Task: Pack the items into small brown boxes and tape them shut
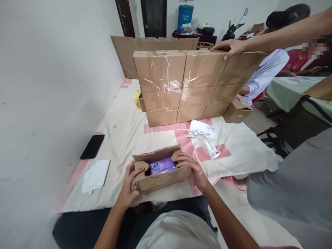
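An opened cardboard box (160, 180) lies at the near edge of the cloth-covered table, its flaps raised. Inside it rests a purple packet (163, 165) with a blue emblem. My left hand (129, 183) grips the box's left end, fingers over the end flap and thumb low on the near side. At the right end, my right hand (192, 167) is wrapped over the corner and flap. What lies under the packet is hidden.
Taped cardboard boxes (181, 86) form an upright block behind, with another person's hand (232, 46) on top. A phone (92, 146), white papers (95, 175), a white device (212, 150), silvery scraps (199, 132), a yellow box (137, 100) and a small carton (237, 110) lie around.
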A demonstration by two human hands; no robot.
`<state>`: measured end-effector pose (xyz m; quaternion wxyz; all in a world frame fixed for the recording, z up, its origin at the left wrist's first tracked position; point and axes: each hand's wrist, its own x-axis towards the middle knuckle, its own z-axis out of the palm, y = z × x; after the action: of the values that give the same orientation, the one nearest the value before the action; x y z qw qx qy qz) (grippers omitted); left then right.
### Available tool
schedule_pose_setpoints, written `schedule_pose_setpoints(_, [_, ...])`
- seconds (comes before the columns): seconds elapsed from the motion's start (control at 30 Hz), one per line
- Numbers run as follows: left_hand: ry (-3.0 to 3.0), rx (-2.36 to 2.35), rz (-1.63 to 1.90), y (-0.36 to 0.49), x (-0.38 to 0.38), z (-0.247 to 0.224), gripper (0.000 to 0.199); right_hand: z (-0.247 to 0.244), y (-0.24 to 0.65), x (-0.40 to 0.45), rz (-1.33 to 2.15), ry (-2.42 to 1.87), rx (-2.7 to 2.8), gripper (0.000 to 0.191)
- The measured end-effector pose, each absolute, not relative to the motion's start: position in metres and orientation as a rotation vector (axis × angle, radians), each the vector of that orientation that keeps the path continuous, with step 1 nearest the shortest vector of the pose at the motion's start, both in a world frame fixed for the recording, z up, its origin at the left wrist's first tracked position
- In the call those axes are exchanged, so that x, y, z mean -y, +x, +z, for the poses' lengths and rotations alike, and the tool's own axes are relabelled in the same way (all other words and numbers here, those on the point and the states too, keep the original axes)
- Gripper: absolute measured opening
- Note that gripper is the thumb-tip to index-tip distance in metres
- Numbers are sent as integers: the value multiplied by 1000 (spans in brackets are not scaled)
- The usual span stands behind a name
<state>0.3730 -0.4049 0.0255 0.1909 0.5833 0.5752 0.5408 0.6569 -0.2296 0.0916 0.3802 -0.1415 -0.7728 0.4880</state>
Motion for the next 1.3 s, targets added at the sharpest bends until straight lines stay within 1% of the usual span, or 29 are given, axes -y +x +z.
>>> schedule_pose_setpoints(0.07, [1482,-1615,1637,376,402,19,68,80,656,238,1235,-526,1818,74])
schedule_pose_setpoints(0.1, [1395,-1616,1681,378,400,17,72,76,655,241,1246,-601,1796,75])
schedule_pose_setpoints(0.17, [1292,-1620,1711,382,398,15,80,73,652,244,1256,-683,1816,84])
schedule_pose_setpoints(0.2, [1292,-1621,1712,383,398,16,79,71,650,245,1231,-685,1820,82])
schedule_pose_setpoints(0.27, [1384,-1622,1750,383,397,25,71,70,644,244,1102,-642,1788,63])
schedule_pose_setpoints(0.33, [1595,-1659,1707,382,397,40,60,68,639,242,937,-584,1765,38])
schedule_pose_setpoints(0.4, [1897,-1753,1464,383,398,59,48,68,636,240,820,-541,1793,20])
schedule_pose_setpoints(0.43, [2038,-1808,1284,385,398,68,43,67,634,240,785,-531,1812,17])
schedule_pose_setpoints(0.5, [2240,-1924,952,395,399,84,41,66,633,239,751,-537,1826,18])
schedule_pose_setpoints(0.57, [2338,-2077,762,408,399,93,48,65,632,238,738,-560,1817,19])
schedule_pose_setpoints(0.67, [2413,-2255,624,424,398,95,49,62,631,239,729,-574,1795,20])
schedule_pose_setpoints(0.77, [2480,-2273,525,425,396,89,49,60,630,242,730,-570,1778,23])
schedule_pose_setpoints(1.0, [2632,-2200,445,408,393,82,45,63,623,248,741,-593,1710,25])
schedule_pose_setpoints(1.3, [2684,-2034,589,397,387,79,50,61,618,255,801,-648,1627,26])
